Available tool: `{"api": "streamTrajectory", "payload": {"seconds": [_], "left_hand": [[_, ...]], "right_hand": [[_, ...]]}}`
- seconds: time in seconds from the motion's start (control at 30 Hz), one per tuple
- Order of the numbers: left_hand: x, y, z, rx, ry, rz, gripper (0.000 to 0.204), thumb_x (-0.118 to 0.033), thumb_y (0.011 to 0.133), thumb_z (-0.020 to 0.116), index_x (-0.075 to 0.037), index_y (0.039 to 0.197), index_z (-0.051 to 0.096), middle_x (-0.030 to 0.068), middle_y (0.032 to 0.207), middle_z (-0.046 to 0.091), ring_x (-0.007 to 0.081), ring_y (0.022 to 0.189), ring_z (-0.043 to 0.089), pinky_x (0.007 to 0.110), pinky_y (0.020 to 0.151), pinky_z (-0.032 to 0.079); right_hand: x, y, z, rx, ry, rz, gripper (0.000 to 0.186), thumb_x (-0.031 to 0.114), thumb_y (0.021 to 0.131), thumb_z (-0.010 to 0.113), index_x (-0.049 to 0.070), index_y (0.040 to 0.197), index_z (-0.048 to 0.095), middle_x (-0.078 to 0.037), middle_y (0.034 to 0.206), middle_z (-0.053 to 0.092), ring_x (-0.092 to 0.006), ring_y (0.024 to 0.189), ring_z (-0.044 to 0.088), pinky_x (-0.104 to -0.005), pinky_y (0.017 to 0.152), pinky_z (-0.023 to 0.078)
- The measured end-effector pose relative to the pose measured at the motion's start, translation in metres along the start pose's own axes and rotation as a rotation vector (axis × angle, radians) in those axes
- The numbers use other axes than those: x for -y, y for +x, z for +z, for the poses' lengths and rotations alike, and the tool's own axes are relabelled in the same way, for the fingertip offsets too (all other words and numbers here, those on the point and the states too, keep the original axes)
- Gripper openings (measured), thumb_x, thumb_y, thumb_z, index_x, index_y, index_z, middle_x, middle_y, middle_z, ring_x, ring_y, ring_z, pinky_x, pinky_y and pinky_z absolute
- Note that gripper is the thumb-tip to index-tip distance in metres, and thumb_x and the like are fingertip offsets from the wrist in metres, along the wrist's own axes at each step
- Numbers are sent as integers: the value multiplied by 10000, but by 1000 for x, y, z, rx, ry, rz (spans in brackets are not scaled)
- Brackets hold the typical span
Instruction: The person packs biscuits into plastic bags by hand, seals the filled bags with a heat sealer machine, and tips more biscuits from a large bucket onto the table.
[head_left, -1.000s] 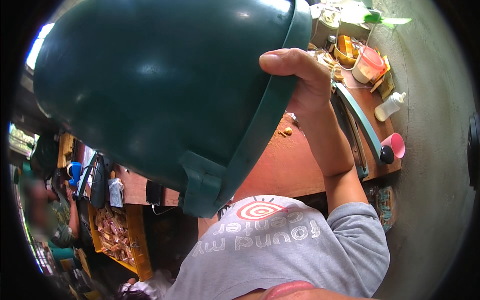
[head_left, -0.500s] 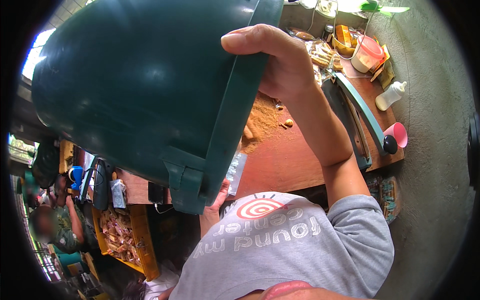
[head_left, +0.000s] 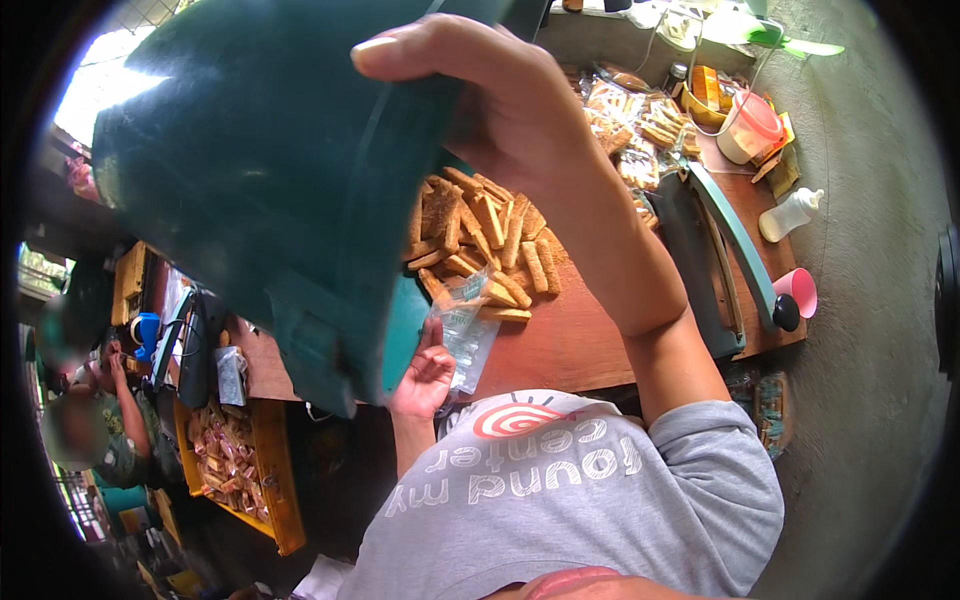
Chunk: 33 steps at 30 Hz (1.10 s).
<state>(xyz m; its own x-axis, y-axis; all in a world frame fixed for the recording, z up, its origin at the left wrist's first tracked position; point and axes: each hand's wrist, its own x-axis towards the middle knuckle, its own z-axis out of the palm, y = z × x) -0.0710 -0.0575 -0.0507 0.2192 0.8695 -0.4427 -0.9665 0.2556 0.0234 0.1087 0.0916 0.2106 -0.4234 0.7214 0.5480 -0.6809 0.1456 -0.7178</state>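
My right hand (head_left: 490,80) grips the rim of a large dark green plastic tub (head_left: 260,190), its thumb lying on the outer wall. The tub is tipped on its side, its mouth facing right over the table. Beneath my right forearm, a pile of brown, crumb-coated bread sticks (head_left: 485,235) lies by the tub's mouth. My left hand (head_left: 425,378) is low beside the tub's lower rim, with fingers curled next to a clear plastic bag (head_left: 465,310). What those fingers grip, if anything, cannot be made out. More clear bags lie at the table's near edge.
A bag sealer with a long lever (head_left: 735,240) stands to the right, a pink cup (head_left: 796,292) and a white bottle (head_left: 790,215) beside it. Packed bread sticks (head_left: 650,125) and a lidded bucket (head_left: 750,128) are behind. A yellow crate (head_left: 270,470) of packets stands left, near another person (head_left: 125,420).
My right hand and the tub have shifted left and up. A pile of bread sticks now shows where mostly brown crumbs lay. More of my left hand and the clear bag is visible.
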Motion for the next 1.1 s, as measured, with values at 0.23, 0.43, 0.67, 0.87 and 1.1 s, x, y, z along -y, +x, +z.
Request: {"api": "streamTrajectory", "payload": {"seconds": [0.23, 0.43, 0.67, 0.87, 1.1], "left_hand": [[-1, 2, 11, -36, -208, 1, 440, -252, 822, 540, 76, 1115, 528, 183, 1134, 562, 155, 675, 523, 296, 665, 419], [1, 1, 14, -75, -230, -8, 442, -268, 858, 510, 94, 1111, 533, 202, 1131, 556, 148, 661, 500, 279, 654, 409], [4, 0, 16, -103, -195, 1, 501, -320, 838, 497, 80, 1139, 504, 192, 1160, 536, 145, 666, 502, 288, 663, 413], [6, -6, 27, -61, -306, -21, 476, -238, 802, 474, 40, 1188, 499, 165, 1226, 510, 147, 658, 492, 305, 679, 415], [13, -11, 19, 197, 90, -79, 472, -311, 857, 396, 30, 1137, 565, 143, 1117, 595, 177, 689, 529, 322, 729, 416]], "right_hand": [[-29, 41, 1, 20, -240, 50, 298, 235, 778, 609, 17, 979, 643, -84, 959, 627, -204, 811, 604, -298, 788, 458], [-23, 49, 10, -20, 96, 310, 164, 153, 808, 596, -6, 846, 614, -37, 711, 588, -113, 622, 565, -232, 572, 450], [-39, 70, 11, 0, 101, 267, 139, 157, 821, 572, 28, 857, 612, -13, 755, 570, -116, 701, 559, -254, 664, 446], [-68, 109, 17, 93, 75, 327, 105, 193, 821, 558, 89, 826, 576, -4, 814, 529, -116, 818, 532, -320, 789, 423], [-71, 42, -15, 402, -353, 219, 533, 441, 809, 627, 39, 1156, 577, -111, 1094, 617, -210, 958, 615, -321, 849, 475]]}}
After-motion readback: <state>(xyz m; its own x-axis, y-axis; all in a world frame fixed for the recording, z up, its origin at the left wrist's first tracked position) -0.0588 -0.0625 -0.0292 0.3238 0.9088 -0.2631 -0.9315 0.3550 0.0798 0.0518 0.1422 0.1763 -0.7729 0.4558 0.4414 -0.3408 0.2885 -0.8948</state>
